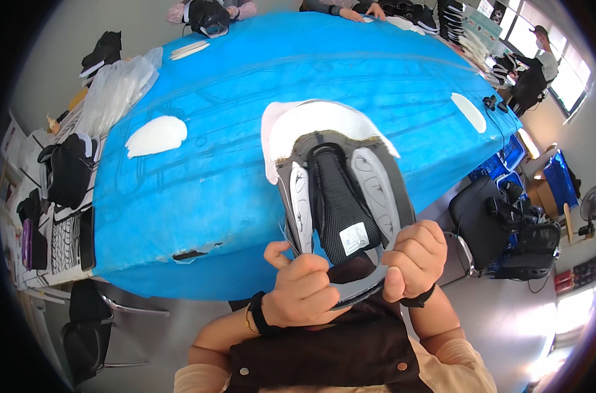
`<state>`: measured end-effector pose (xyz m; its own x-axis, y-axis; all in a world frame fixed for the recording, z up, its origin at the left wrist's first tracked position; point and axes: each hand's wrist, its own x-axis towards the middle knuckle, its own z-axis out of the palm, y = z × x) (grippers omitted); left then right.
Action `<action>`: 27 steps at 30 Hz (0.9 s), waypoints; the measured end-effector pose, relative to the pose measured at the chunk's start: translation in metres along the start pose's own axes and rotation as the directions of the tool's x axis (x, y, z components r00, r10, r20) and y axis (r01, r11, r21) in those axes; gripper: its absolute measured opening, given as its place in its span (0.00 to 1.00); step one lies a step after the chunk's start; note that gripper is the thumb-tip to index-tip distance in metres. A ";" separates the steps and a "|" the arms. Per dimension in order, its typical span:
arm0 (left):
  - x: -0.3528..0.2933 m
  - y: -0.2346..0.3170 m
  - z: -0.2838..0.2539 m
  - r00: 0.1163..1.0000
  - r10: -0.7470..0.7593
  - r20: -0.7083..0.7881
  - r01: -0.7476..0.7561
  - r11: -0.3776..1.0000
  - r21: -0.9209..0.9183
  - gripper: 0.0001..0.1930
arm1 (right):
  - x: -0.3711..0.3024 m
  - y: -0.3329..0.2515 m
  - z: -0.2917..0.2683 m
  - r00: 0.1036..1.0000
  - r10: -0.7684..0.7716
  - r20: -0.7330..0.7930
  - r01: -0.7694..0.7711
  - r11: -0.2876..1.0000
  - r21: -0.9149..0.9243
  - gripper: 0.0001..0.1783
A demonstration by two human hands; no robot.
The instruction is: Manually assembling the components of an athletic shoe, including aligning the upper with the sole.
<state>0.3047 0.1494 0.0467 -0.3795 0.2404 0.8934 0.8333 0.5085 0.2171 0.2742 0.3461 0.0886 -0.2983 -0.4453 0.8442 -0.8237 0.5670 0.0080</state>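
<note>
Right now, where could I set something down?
The blue table has bare patches between the left white piece and the shoe upper, held in the left hand and right hand, and between the shoe upper and the right white piece. It's crowded at the far edge, around a co-worker's hand, and at left, around the plastic bag.

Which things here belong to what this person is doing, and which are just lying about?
In the job:
unfinished shoe upper
left hand and right hand, both gripping it

Seemingly just lying about:
clear plastic bag
white flat piece, untouched
black chair
</note>
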 end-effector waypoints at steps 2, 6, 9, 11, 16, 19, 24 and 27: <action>0.011 0.003 0.005 0.999 0.031 -0.035 -0.031 0.999 -0.016 0.22 | 0.002 0.001 0.000 1.000 -0.008 -0.026 0.011 0.995 0.097 0.10; 0.021 0.003 0.012 0.990 0.141 -0.003 -0.140 0.976 -0.165 0.26 | -0.017 0.019 0.000 0.995 0.027 -0.095 0.000 0.961 0.275 0.07; 0.037 0.011 -0.027 0.954 0.259 0.155 -0.226 0.953 -0.201 0.14 | -0.023 0.006 0.041 0.949 0.056 -0.310 0.065 0.927 0.369 0.11; 0.045 0.010 -0.020 0.943 0.331 0.022 -0.306 0.895 -0.325 0.18 | -0.013 -0.002 0.058 0.975 0.065 -0.211 0.024 0.920 0.391 0.14; 0.060 0.044 0.013 0.910 0.407 0.073 -0.293 0.759 -0.581 0.17 | -0.038 -0.001 0.045 0.943 0.140 -0.303 -0.043 0.950 0.308 0.17; 0.057 0.054 0.024 0.918 0.396 0.020 -0.283 0.690 -0.666 0.18 | -0.047 -0.008 0.049 0.932 0.147 -0.332 -0.035 0.947 0.319 0.16; 0.060 0.039 0.017 0.921 0.390 -0.004 -0.327 0.767 -0.553 0.16 | -0.034 0.001 0.064 0.982 0.137 -0.133 -0.083 0.935 0.344 0.18; 0.054 0.011 -0.012 0.965 0.241 0.104 -0.216 0.954 -0.209 0.18 | -0.013 0.014 0.053 0.918 0.083 -0.387 0.017 0.969 0.248 0.10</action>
<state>0.2979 0.1577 0.1025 -0.2068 0.4403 0.8737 0.9607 0.2605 0.0961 0.2413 0.3231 0.0490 -0.1559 -0.0937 0.9833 -0.9225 0.3698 -0.1110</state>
